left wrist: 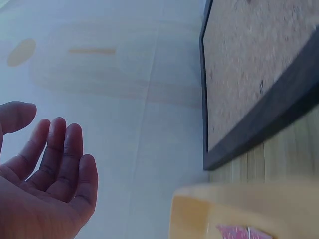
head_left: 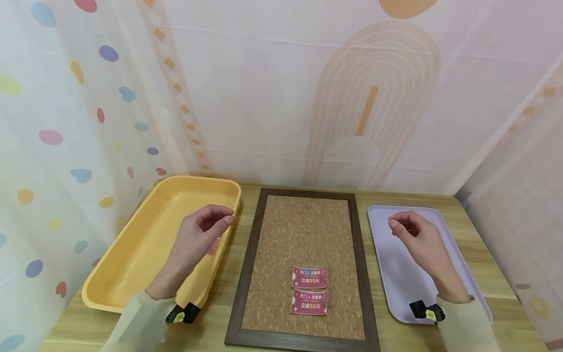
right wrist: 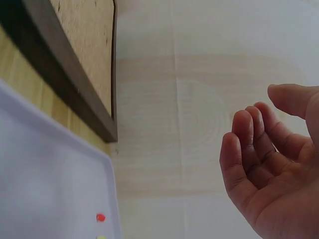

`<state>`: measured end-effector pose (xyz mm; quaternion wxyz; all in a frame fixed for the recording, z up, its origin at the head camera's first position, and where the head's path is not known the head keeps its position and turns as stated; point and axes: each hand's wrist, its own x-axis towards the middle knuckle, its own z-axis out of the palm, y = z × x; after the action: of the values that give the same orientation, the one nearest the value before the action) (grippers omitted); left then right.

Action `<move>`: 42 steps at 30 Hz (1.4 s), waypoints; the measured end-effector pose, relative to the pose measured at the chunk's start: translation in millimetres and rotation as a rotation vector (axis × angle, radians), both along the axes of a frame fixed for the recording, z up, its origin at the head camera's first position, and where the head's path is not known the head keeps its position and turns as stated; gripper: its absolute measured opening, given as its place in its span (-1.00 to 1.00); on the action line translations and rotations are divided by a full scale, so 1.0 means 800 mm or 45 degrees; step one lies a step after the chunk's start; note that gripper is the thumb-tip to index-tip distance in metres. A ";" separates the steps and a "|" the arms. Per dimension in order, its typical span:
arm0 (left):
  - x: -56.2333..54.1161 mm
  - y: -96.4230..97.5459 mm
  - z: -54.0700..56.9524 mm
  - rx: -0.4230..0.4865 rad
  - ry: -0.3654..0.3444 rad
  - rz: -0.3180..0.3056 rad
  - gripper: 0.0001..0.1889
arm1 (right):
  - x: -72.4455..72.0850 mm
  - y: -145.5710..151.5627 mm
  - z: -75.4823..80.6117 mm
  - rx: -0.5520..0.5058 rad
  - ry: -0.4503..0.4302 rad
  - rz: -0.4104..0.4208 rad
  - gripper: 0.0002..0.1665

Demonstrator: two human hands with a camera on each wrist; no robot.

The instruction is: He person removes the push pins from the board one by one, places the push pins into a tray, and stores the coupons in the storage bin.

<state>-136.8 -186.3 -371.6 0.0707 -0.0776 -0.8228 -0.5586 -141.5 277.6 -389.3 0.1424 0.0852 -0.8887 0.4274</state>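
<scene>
My left hand (head_left: 198, 239) hovers over the yellow tub (head_left: 132, 264), its fingers loosely bent and holding nothing. Inside that tub, partly covered by the hand, lies a pink coupon (head_left: 213, 246). Over the lavender tray (head_left: 391, 274) hangs my right hand (head_left: 420, 239), likewise relaxed, with bare space between thumb and fingers (right wrist: 241, 129). Between the two stands a dark-framed cork board (head_left: 303, 230). Two pink coupons lie on its lower part, an upper one (head_left: 310, 277) bearing a blue dot like a pin head and a lower one (head_left: 309, 302) with a pinkish dot.
In the right wrist view, a small red piece (right wrist: 100, 217) and the edge of a yellow one (right wrist: 101, 237) show in the tray. The wooden table (head_left: 211, 313) carries everything. A patterned curtain (head_left: 264, 98) hangs behind and at both sides.
</scene>
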 end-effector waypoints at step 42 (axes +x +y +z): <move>0.005 0.095 -0.051 -0.145 -0.122 -0.428 -0.81 | 0.007 -0.101 -0.026 -0.005 -0.184 0.436 -0.88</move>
<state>-132.6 -110.2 -412.7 -0.0676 -0.1912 -0.8311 -0.5179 -135.7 197.2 -410.3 0.0035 0.2039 -0.8683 0.4522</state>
